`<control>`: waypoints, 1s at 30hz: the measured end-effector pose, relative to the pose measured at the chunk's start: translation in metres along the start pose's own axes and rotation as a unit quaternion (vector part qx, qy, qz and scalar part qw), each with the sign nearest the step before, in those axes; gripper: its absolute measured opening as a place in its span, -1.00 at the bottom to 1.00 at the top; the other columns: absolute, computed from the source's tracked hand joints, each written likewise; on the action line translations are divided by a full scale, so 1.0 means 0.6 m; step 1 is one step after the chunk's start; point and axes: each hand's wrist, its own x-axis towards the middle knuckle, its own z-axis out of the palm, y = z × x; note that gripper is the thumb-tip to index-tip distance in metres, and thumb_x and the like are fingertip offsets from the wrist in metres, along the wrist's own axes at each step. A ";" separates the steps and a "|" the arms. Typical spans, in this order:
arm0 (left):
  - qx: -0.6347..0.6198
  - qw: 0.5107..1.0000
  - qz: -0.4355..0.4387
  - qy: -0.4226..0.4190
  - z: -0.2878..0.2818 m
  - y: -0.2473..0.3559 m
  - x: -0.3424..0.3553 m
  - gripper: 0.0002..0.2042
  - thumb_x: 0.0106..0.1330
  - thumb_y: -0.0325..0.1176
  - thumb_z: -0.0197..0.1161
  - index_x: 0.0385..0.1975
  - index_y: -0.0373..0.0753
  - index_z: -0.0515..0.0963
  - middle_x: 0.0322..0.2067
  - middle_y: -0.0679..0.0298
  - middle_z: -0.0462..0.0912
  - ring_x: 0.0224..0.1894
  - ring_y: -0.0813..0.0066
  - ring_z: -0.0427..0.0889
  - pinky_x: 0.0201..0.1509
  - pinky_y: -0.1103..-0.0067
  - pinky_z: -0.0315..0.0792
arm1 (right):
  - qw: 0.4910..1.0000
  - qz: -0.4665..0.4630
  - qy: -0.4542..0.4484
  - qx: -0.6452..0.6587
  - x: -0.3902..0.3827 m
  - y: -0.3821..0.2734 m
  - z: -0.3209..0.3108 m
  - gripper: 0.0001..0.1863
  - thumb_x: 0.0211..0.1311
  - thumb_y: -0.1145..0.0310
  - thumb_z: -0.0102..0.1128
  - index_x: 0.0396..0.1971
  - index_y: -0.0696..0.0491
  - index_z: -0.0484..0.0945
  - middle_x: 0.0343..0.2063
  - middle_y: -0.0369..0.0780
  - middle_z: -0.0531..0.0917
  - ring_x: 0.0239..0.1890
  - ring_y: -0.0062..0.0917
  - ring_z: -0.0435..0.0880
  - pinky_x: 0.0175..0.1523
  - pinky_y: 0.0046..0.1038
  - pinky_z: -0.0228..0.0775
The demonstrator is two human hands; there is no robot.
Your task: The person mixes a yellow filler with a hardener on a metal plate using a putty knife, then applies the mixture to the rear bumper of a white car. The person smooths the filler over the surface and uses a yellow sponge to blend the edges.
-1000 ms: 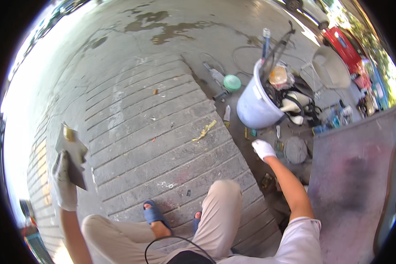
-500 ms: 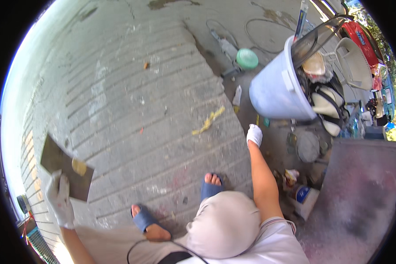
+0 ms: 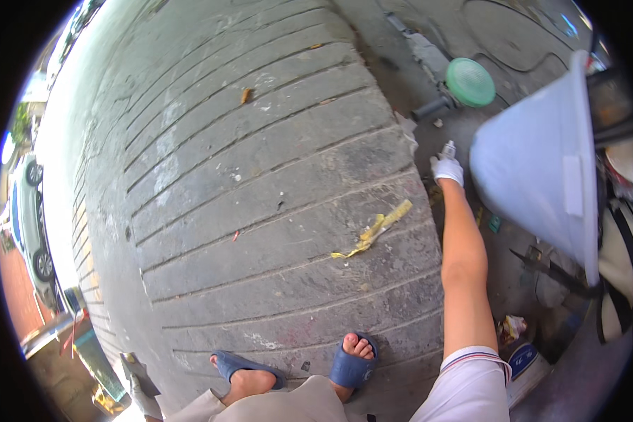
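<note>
My right hand (image 3: 447, 169), in a white glove, reaches down to the ground beside the raised grooved slab. Its fingers are closed on a small whitish tube (image 3: 449, 149), whose narrow end sticks out past them; the rest of it is covered by the hand. At the lower left edge, my left hand (image 3: 142, 399), also gloved, holds a flat dark metal plate (image 3: 142, 373). A yellowish dab (image 3: 128, 358) sits on the plate. The fingers of that hand are partly cut off from sight.
A large pale blue bin (image 3: 534, 155) full of items stands right of my right hand. Beyond lie a tool with a green round head (image 3: 470, 82) and a looping hose (image 3: 520, 67). Crumpled yellow tape (image 3: 376, 231) lies on the slab (image 3: 260, 176). A car (image 3: 32, 225) shows far left.
My right hand has reached farther out and closed on the tube on the ground. My left hand with the plate has dropped toward the lower left edge. The view has shifted and leaned lower.
</note>
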 end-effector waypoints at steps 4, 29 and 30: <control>0.030 0.999 0.009 -0.028 -0.023 0.059 -0.034 -0.55 0.61 -0.01 0.19 0.27 -0.21 0.58 -0.30 0.42 0.68 -0.46 0.70 0.50 -0.41 0.66 0.38 | 0.998 -0.030 0.028 0.040 0.002 0.048 0.048 -0.16 0.35 0.16 0.26 0.57 0.07 0.20 0.35 0.06 0.56 0.24 0.08 0.65 0.34 -0.03 0.52; -0.303 0.872 0.068 -0.379 0.397 0.456 -0.019 -0.56 0.55 -0.27 0.35 0.27 -0.44 0.56 0.00 0.32 0.74 -0.01 0.67 0.60 0.13 0.62 0.49 | 0.764 -0.431 -0.189 0.442 -0.993 -0.399 -0.589 -0.45 0.10 0.68 0.11 0.18 0.19 0.39 -0.37 -0.08 0.70 -0.32 -0.34 0.78 -0.17 -0.32 0.71; -0.315 0.868 0.071 -0.377 0.393 0.453 -0.018 -0.57 0.54 -0.28 0.35 0.26 -0.44 0.56 0.00 0.32 0.74 -0.01 0.68 0.60 0.13 0.63 0.49 | 0.800 -0.476 -0.102 0.350 -1.027 -0.422 -0.566 -0.50 0.20 0.63 0.12 0.19 0.18 0.40 -0.39 -0.17 0.68 -0.34 -0.44 0.72 -0.17 -0.42 0.61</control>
